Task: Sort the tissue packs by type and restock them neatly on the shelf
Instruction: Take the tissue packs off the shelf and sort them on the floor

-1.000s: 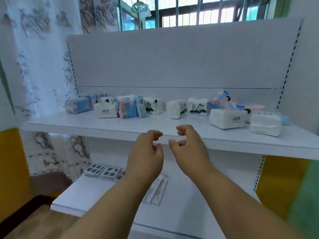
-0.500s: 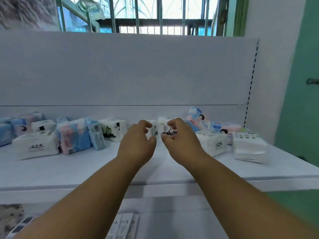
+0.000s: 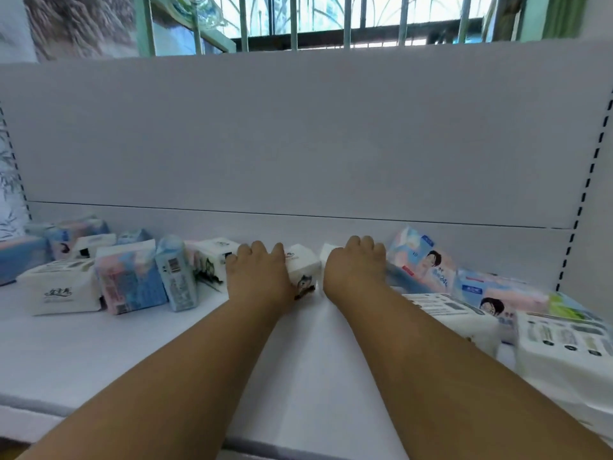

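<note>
- The white shelf (image 3: 99,366) is the landmark; its front edge lies nearest, and both bare forearms reach over it toward the back panel.
- On the shelf's right front sit two large white tissue packs (image 3: 564,353), lying flat, close beside each other.
- At the shelf's middle, the left hand (image 3: 258,277) curls over the top of a small white tissue pack with a cat print (image 3: 303,270), fingers bent round its far edge.
- Just right of it, the right hand (image 3: 355,270) curls over another small white pack (image 3: 326,252), mostly hidden under the hand; the two packs stand nearly touching.
- On the shelf's left, a white pack with black lettering (image 3: 59,288) lies beside a pink-and-blue pack (image 3: 131,280) and a pale blue pack (image 3: 175,277) standing on end.
- Toward the shelf's right rear, pink-and-blue packs with a printed face (image 3: 421,263) lean near the back panel (image 3: 298,134).
- Beyond the panel, window bars (image 3: 331,18) show.
</note>
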Action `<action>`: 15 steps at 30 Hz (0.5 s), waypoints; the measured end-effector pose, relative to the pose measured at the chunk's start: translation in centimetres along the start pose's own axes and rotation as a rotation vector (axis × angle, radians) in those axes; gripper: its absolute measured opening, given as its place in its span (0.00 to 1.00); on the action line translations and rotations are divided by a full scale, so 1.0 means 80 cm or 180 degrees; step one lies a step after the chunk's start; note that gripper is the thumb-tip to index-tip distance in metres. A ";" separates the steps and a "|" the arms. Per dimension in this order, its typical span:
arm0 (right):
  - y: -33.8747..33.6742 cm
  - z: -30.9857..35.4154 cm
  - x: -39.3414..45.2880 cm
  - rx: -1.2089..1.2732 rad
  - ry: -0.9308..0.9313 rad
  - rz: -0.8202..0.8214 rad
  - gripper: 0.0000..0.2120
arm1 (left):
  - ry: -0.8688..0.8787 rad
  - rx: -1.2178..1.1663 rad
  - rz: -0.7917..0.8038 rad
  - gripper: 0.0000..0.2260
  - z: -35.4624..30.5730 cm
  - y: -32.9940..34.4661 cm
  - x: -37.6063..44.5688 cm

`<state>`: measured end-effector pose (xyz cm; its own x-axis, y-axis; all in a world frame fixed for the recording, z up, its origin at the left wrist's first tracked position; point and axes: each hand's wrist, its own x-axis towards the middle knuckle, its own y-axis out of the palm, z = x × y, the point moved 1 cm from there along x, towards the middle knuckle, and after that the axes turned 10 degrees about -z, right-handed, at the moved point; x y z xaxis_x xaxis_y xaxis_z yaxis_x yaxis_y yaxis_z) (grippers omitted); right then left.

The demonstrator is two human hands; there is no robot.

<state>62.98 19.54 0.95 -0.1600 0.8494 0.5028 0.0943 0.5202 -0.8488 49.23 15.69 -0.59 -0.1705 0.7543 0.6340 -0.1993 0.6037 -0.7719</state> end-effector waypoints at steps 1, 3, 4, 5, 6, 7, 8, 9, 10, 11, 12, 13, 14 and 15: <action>0.004 0.002 0.002 -0.0095 -0.0073 -0.0095 0.23 | 0.0076 0.0076 -0.0010 0.25 0.002 -0.002 0.000; 0.012 0.004 0.007 0.0003 -0.0112 -0.0152 0.25 | 0.0189 0.0166 -0.0070 0.22 0.007 -0.008 -0.001; 0.015 0.003 0.008 0.0153 -0.0111 -0.0110 0.25 | 0.0211 0.0147 -0.0112 0.22 0.010 -0.012 -0.004; 0.015 0.002 0.007 0.0318 -0.0109 -0.0071 0.25 | 0.0188 0.0069 -0.0150 0.22 0.015 -0.017 -0.009; 0.012 0.001 0.003 0.0472 -0.0092 -0.0058 0.25 | 0.0116 -0.0070 -0.0184 0.24 0.021 -0.023 -0.017; 0.008 0.000 0.000 0.0663 -0.0033 -0.0085 0.26 | -0.0038 -0.0322 -0.0209 0.25 0.029 -0.031 -0.027; -0.002 0.001 -0.006 0.0973 0.0073 -0.0154 0.29 | -0.0283 -0.0716 -0.0265 0.24 0.038 -0.042 -0.037; -0.014 0.003 -0.013 0.1461 0.0223 -0.0220 0.31 | -0.0606 -0.1207 -0.0271 0.24 0.050 -0.054 -0.047; -0.028 0.007 -0.023 0.2125 0.0415 -0.0287 0.32 | -0.0939 -0.1722 -0.0262 0.23 0.062 -0.066 -0.058; -0.043 0.014 -0.033 0.2877 0.0617 -0.0318 0.30 | -0.1234 -0.2207 -0.0241 0.22 0.077 -0.079 -0.069; -0.059 0.023 -0.046 0.3619 0.0835 -0.0290 0.28 | -0.1500 -0.2697 -0.0261 0.22 0.093 -0.091 -0.081; -0.076 0.032 -0.063 0.4304 0.1056 -0.0232 0.26 | -0.1745 -0.3183 -0.0314 0.22 0.110 -0.104 -0.093; -0.092 0.044 -0.082 0.4869 0.1285 -0.0137 0.24 | -0.1955 -0.3663 -0.0373 0.22 0.128 -0.118 -0.105; -0.107 0.056 -0.102 0.5278 0.1470 -0.0048 0.22 | -0.2112 -0.4085 -0.0383 0.22 0.147 -0.132 -0.120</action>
<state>59.06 7.80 3.35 0.1506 0.9535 0.2612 -0.9885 0.1408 0.0558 41.64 -0.94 2.07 -0.6934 0.6422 0.3266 0.6802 0.7330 0.0027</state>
